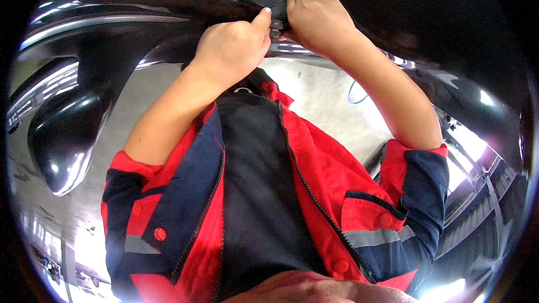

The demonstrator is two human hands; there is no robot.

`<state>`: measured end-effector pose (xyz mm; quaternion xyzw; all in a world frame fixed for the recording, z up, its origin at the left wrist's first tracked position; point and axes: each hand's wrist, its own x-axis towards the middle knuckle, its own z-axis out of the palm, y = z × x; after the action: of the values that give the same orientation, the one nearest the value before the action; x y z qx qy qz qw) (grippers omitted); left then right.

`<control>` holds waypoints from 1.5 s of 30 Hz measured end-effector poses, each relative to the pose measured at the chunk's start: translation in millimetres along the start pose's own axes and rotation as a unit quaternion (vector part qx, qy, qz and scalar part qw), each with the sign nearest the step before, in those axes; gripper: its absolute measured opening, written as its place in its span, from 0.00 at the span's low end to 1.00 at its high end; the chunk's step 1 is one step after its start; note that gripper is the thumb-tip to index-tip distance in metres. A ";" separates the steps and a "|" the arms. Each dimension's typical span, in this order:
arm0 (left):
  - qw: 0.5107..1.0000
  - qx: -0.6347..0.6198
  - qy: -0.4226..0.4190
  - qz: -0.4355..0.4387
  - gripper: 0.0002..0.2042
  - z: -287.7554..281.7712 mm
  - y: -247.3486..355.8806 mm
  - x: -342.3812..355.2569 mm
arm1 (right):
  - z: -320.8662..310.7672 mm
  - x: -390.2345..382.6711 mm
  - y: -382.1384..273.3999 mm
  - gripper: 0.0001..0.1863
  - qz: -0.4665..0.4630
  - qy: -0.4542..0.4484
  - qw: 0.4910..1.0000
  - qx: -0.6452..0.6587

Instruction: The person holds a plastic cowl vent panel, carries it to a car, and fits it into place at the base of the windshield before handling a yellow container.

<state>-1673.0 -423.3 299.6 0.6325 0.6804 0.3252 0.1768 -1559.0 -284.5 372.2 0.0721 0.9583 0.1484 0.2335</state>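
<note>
Close together at the top middle, both my hands work at the edge of a glossy black car body [168, 14]. My left hand [233, 47] is closed, its thumb pressed up against a short dark strip [279, 12] at that edge. On the strip's other side, my right hand [320, 17] is closed too, with most fingers curled and one finger pointing up along a grey edge. A small metallic-looking part shows in the gap below the strip, between the hands. Whatever sits inside either grip is hidden by the fingers.
A black side mirror [67, 123] juts out at the left. Another dark, shiny body panel [466, 50] curves along the right, near my right forearm. Under my arms lies a pale floor [314, 87] with a thin blue loop [357, 92] on it.
</note>
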 end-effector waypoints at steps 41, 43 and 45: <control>0.984 0.107 -0.136 0.030 0.21 -14.6 29.4 14.6 | 1.9 -26.5 -12.5 0.08 0.054 0.010 0.998 -0.011; 0.980 0.092 -0.175 0.001 0.21 -4.7 32.8 26.1 | 2.9 -25.0 -5.7 0.07 0.021 0.006 1.000 -0.013; 0.979 0.073 -0.188 -0.015 0.22 -6.9 31.7 27.0 | 1.1 -23.7 -0.4 0.07 -0.010 0.004 1.000 -0.016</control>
<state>-1657.6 -398.8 330.4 0.6834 0.6663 0.1468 0.2597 -1537.7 -289.5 381.3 0.0584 0.9574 0.1619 0.2320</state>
